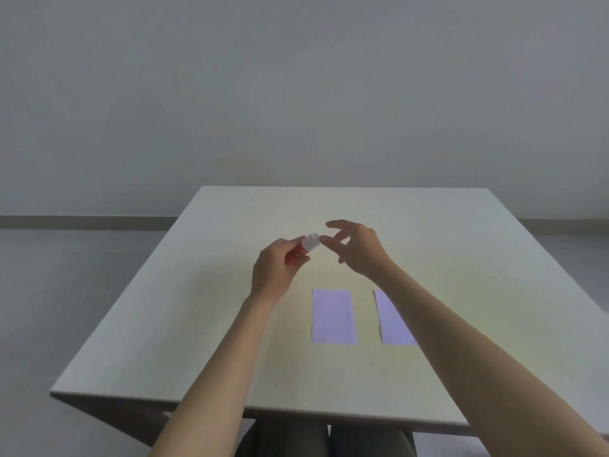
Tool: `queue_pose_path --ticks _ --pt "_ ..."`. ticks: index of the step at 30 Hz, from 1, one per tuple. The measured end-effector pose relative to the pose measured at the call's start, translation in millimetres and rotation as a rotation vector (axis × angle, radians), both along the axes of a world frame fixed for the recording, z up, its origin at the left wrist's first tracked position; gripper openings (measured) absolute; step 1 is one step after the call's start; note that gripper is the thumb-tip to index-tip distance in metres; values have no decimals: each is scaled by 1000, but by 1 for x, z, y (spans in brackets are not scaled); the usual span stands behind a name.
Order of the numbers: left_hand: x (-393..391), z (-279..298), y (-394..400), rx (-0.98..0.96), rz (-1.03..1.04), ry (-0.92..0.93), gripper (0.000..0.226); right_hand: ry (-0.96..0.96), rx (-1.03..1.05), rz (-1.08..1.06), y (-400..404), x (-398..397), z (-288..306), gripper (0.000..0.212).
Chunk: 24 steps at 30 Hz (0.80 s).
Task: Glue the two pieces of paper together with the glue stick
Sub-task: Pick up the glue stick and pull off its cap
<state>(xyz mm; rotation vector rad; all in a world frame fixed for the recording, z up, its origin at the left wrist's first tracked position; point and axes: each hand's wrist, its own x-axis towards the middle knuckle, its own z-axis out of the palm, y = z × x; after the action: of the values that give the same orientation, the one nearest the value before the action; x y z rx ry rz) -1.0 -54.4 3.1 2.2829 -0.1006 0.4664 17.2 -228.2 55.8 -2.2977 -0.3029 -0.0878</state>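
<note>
A glue stick with a red body and a white cap is held above the table's middle, cap pointing right. My left hand is shut around its red body. My right hand hovers just right of the cap, fingers spread and curled toward it without touching. Two pale purple paper rectangles lie flat side by side nearer to me: the left paper is fully visible, while the right paper is partly covered by my right forearm.
The pale square table has its near edge just above my lap and its far edge close to a grey wall. Grey floor lies to the left of the table.
</note>
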Motion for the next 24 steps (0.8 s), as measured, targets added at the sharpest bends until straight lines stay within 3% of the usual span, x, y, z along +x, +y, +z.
queue_pose_path --ticks 3,7,13,20,24 --pt "-5 10 -9 182 -26 -70 38 70 67 -1 -5 -5 5 42" --pt "-11 19 -20 245 -99 -101 37 137 87 -29 -16 -12 6 46" --pt "-19 24 -30 251 -135 -75 40 138 95 124 -35 -19 9 10" --pt "-23 30 -37 279 -153 -61 37 285 21 13 -33 -23 14 46" --pt "-23 30 -37 318 -158 -59 39 233 33 63 -37 -24 11 27"
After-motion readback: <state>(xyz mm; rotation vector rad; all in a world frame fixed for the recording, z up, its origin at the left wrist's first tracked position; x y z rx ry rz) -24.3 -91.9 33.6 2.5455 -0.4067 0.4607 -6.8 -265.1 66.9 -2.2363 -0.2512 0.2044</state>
